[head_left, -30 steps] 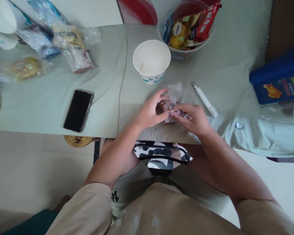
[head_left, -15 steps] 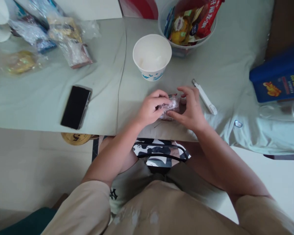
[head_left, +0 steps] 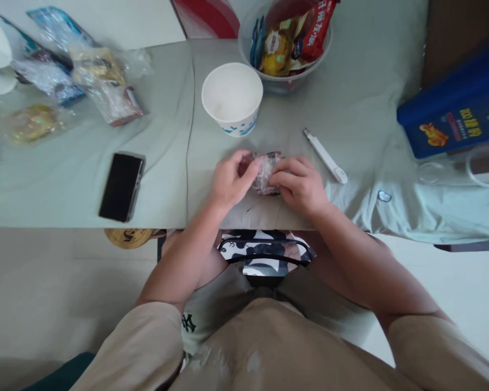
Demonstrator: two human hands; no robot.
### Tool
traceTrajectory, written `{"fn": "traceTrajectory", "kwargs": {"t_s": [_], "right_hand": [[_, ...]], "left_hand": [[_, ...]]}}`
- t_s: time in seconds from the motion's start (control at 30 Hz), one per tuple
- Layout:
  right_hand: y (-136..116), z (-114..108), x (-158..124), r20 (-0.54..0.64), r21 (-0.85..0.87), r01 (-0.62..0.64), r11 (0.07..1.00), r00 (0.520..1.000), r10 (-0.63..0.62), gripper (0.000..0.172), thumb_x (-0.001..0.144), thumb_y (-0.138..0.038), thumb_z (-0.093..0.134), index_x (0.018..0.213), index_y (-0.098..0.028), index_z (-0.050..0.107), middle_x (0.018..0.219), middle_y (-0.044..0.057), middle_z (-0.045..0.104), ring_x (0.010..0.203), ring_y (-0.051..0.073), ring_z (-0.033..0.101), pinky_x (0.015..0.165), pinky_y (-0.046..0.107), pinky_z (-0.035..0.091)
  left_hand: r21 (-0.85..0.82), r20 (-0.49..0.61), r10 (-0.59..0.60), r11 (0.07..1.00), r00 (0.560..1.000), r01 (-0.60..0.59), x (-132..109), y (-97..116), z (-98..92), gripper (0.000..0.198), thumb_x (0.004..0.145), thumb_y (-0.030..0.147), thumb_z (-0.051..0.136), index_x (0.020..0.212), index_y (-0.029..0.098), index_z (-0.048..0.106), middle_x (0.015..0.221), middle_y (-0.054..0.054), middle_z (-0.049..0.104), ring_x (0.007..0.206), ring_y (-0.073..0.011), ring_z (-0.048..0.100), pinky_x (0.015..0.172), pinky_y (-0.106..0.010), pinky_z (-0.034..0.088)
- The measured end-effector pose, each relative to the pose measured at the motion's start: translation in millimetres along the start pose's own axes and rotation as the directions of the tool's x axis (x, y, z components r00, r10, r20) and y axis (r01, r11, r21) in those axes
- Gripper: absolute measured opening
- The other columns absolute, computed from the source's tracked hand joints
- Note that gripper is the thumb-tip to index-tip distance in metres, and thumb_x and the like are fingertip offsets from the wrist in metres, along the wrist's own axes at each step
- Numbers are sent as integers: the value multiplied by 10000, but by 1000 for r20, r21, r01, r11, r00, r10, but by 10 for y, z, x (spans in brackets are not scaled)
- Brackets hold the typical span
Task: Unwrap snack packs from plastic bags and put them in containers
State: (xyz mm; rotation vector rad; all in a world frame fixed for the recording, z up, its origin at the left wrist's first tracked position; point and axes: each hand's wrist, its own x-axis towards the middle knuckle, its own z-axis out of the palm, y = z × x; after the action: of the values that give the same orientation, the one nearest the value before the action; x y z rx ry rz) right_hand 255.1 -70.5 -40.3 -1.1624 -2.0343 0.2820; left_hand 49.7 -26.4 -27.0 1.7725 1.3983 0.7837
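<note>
Near the table's front edge lies a small dark-red snack packet (head_left: 265, 172) in crinkled clear wrap; its exact contents do not show. My left hand (head_left: 233, 178) grips its left end, thumb on top and fingers curled round the far side. On the right end, my right hand (head_left: 300, 182) pinches the wrap with thumb and bent fingers. Just beyond the packet stands a white paper bowl (head_left: 233, 96) with a blue print low on its side. To the right of my right hand rests a white utility knife (head_left: 325, 156), lying at a slant.
A black phone (head_left: 121, 186) lies at the left. Behind it are several plastic-wrapped snack packs (head_left: 106, 81). A clear tub (head_left: 285, 81) of snacks stands at the back, a blue box (head_left: 452, 119) and a clear plastic cup (head_left: 484, 165) at the right.
My right hand has gone from spread fingers to a closer pinch on the wrap. My left thumb now lies across the packet's top. The whole view has shifted slightly.
</note>
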Motion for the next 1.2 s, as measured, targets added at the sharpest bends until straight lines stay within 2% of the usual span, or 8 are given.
{"fn": "traceTrajectory", "kwargs": {"t_s": [0.13,0.3,0.53,0.63,0.77,0.9,1.07,1.2], "right_hand": [[-25,-59,-7,109,52,64,997,992,-70,277,912,-112,523,960,-238,765,1088,87,738,1085,270,640,965,442,511],[-40,-156,7,182,126,40,991,981,-62,219,909,-229,563,991,-228,766,1117,97,728,1086,294,656,981,490,485],[-146,-193,75,200,161,-4,987,979,-29,236,963,-385,550,1053,-269,734,1218,98,726,1218,317,653,1050,524,511],[-45,-301,63,91,34,-170,985,982,166,255,978,-405,549,1125,-275,712,1226,126,703,1235,354,629,1089,590,493],[323,-455,-31,-142,-260,-504,823,864,484,366,950,-427,624,1235,-203,669,1256,221,623,1294,462,547,1054,703,450],[594,-513,-85,-126,-344,-591,729,799,588,359,926,-499,663,1080,-177,695,1083,218,657,1155,437,609,971,668,496],[250,-451,42,-45,185,-601,777,785,618,433,981,-628,583,1064,-214,681,869,90,696,755,235,661,698,419,570],[-203,-342,116,157,550,-540,637,816,556,547,907,-741,654,1023,-207,690,749,29,687,591,151,618,576,309,538]], "left_hand": [[152,94,-22,988,995,8,-79,124,-25,291,849,448,763,975,203,669,828,-38,731,771,-206,683,754,-338,556],[-145,197,36,989,980,-8,-89,-37,-30,404,836,298,743,1191,201,575,1088,-68,736,979,-209,723,886,-347,595],[-424,151,209,897,966,-128,-63,-367,50,702,831,555,825,1356,290,441,1307,-85,608,1079,-211,716,890,-349,608],[-440,51,232,878,971,-187,-25,-395,63,772,818,699,793,1388,334,423,1296,-80,610,1163,-244,701,955,-399,598],[-406,-94,225,881,970,-244,18,-365,71,829,792,792,744,1419,370,403,1249,-86,633,1224,-289,683,976,-444,596],[-357,-190,187,901,964,-245,47,-332,81,852,792,834,698,1435,379,371,1217,-86,635,1237,-301,671,977,-448,591],[-338,-225,204,901,953,-273,55,-321,109,832,828,795,706,1447,372,343,1214,-85,629,1211,-293,674,983,-455,587],[-298,-182,217,917,959,-265,32,-318,150,807,871,785,663,1475,376,315,1246,-94,619,1159,-269,696,960,-442,598]]}}
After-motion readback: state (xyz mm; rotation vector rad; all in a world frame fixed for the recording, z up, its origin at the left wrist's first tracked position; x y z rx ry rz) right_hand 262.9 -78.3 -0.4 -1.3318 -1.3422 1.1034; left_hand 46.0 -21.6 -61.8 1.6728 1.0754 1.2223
